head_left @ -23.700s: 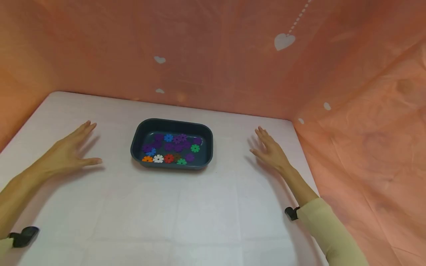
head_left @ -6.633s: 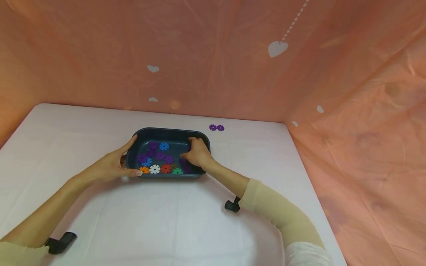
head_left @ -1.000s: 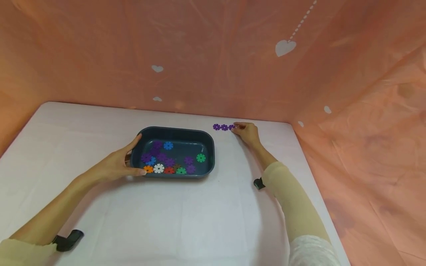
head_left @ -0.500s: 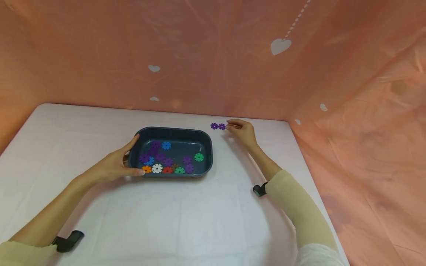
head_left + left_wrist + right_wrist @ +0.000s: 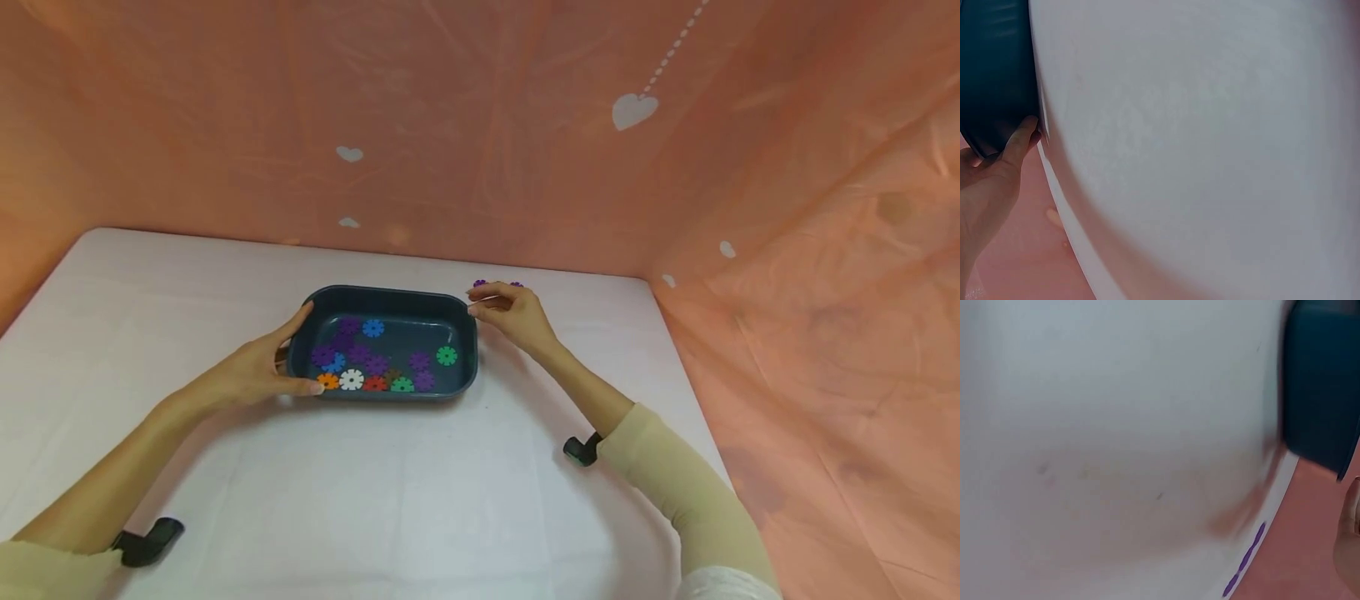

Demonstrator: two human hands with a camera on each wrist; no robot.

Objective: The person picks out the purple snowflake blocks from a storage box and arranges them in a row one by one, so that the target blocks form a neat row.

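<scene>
A dark blue tray (image 5: 390, 292) sits mid-table with several flower-shaped plastic discs in it: purple ones, a white one (image 5: 350, 380), a green one (image 5: 446, 356) and a blue one (image 5: 372, 327). My left hand (image 5: 285, 358) grips the tray's left end, the thumb (image 5: 1019, 140) pressed on its outer wall (image 5: 994, 69). My right hand (image 5: 491, 304) hovers by the tray's back right corner, fingers loosely curled and holding nothing. Behind it lies a short row of purple discs (image 5: 480, 284) on the table, partly hidden by the hand; the same purple row (image 5: 1244, 561) shows in the right wrist view.
The white table (image 5: 420, 500) is walled by orange cloth with white hearts (image 5: 633, 108) at the back and right. The table's right edge (image 5: 697, 392) meets the cloth close to my right forearm.
My right hand has left the purple row and moved left and nearer, to the tray's back right corner, now covering the row's middle. The left hand and tray stay put.
</scene>
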